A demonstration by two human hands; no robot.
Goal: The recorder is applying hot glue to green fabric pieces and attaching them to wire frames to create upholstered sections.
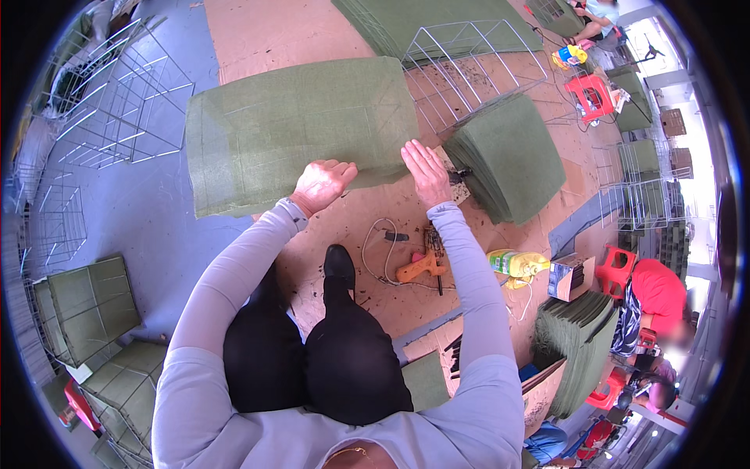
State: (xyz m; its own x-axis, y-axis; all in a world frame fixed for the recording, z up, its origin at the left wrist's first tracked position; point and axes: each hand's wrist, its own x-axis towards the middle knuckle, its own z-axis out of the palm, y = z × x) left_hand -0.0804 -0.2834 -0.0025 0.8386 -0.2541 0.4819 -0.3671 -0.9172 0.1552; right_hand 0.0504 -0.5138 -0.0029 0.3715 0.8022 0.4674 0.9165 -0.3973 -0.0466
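Note:
A green fabric sheet (297,125) lies over a wire frame whose thin bars show faintly through it, in front of me. My left hand (322,186) is closed, its fingers curled over the near edge of the sheet. At the near right corner, my right hand (427,173) rests with fingers stretched out side by side against the sheet's edge. Just right of that hand is a thick stack of green fabric sheets (516,160). An orange glue gun (420,267) with a white cord lies on the floor below my right hand.
Bare wire frames (125,102) stand at the left, another wire frame (476,66) at the far right. Green-covered boxes (94,305) are at lower left. A yellow bottle (519,263), a red stool (591,98) and a person in red (658,297) are to the right.

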